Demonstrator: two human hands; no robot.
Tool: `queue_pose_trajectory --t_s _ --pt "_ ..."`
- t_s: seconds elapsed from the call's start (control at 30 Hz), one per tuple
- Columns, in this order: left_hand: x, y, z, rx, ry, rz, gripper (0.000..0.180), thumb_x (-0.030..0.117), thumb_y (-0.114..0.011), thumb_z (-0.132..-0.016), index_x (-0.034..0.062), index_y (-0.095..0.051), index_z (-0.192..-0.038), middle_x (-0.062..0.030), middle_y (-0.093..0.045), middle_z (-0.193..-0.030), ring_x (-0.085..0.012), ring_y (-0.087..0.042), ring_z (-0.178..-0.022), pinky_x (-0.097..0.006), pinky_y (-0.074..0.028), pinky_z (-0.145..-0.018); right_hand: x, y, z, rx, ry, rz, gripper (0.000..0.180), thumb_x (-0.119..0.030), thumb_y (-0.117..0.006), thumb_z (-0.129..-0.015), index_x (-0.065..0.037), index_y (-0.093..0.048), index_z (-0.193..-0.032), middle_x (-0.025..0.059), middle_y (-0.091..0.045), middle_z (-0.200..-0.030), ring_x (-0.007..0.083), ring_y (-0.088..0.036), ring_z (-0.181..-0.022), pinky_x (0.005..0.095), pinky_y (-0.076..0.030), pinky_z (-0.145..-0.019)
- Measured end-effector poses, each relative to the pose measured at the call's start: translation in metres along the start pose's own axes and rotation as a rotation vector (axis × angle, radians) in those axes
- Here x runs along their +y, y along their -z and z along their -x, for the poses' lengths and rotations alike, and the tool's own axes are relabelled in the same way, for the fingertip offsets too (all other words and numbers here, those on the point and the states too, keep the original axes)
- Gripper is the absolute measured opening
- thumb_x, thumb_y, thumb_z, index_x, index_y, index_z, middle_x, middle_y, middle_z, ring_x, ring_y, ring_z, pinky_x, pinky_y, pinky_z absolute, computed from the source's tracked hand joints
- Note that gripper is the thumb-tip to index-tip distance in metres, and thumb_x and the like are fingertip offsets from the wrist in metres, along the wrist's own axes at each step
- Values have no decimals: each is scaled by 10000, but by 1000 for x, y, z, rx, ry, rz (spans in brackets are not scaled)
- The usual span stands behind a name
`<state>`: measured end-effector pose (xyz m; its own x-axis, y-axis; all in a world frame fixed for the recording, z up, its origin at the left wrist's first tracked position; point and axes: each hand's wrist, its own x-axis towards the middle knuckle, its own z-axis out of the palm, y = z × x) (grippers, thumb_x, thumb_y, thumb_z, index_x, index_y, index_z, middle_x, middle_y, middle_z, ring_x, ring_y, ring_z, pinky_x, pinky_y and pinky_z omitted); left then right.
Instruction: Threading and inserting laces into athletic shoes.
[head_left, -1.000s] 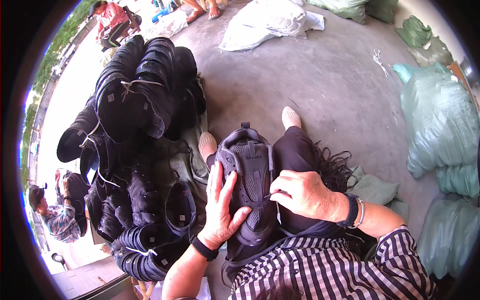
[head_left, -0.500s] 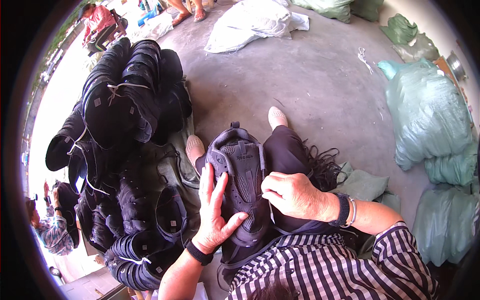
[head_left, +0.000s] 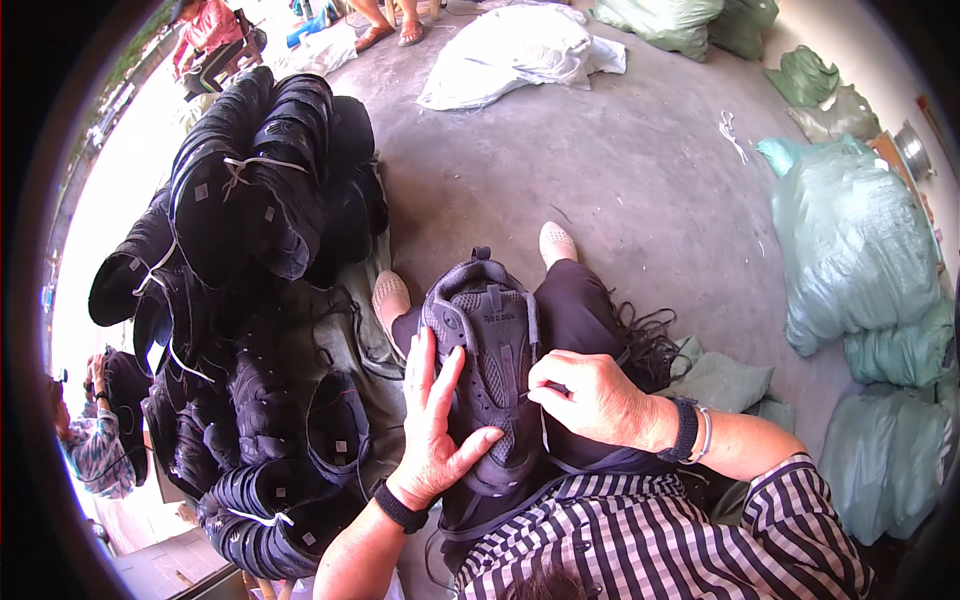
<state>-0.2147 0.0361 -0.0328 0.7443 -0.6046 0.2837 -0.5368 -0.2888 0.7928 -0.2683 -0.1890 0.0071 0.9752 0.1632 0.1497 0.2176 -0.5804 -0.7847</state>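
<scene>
A dark shoe upper (head_left: 497,372) with a mesh tongue and eyelets down its side lies across my lap, its toe toward me. My left hand (head_left: 432,440) rests on its left side, fingers spread and stretched out, thumb over the toe. At the right row of eyelets, my right hand (head_left: 590,398) is closed in a pinch on a thin shoelace, mostly hidden by the fingers. A pale narrow strip hangs just below that pinch. Over my right thigh lies a bundle of dark laces (head_left: 648,345).
Stacks of black shoe uppers (head_left: 225,215) tied with white cord stand on my left. Green sacks (head_left: 855,240) line the right wall, and a white sack (head_left: 520,60) lies ahead on the concrete floor. One person (head_left: 95,440) sits at lower left, another (head_left: 210,40) farther off.
The view has shifted slightly. My right hand still pinches at the eyelet edge, its fingers a little turned. My left hand stays flat on the upper. The person at lower left has moved their arms.
</scene>
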Motion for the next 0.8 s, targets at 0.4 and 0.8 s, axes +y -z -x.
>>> queue_pose_trajectory --t_s 0.4,0.8 --pt "-3 -3 1 5 -4 25 891 473 -739 -751 72 -349 -1445 -261 -126 -1534 -403 -133 -1426 -498 -133 -1136 -2 -5 3 -104 -444 -526 70 -69 -585 -891 -5 -592 -862 29 -599 -679 91 -595 -558 246 -493 -521" --pt "-8 -9 3 42 -27 32 909 499 -715 -766 54 -317 -1452 -251 -105 -1540 -394 -138 -1423 -493 -135 -1137 0 -19 1 46 -19 -58 81 -56 -635 -860 -10 -593 -912 95 -637 -761 185 -645 -668 294 -515 -593"
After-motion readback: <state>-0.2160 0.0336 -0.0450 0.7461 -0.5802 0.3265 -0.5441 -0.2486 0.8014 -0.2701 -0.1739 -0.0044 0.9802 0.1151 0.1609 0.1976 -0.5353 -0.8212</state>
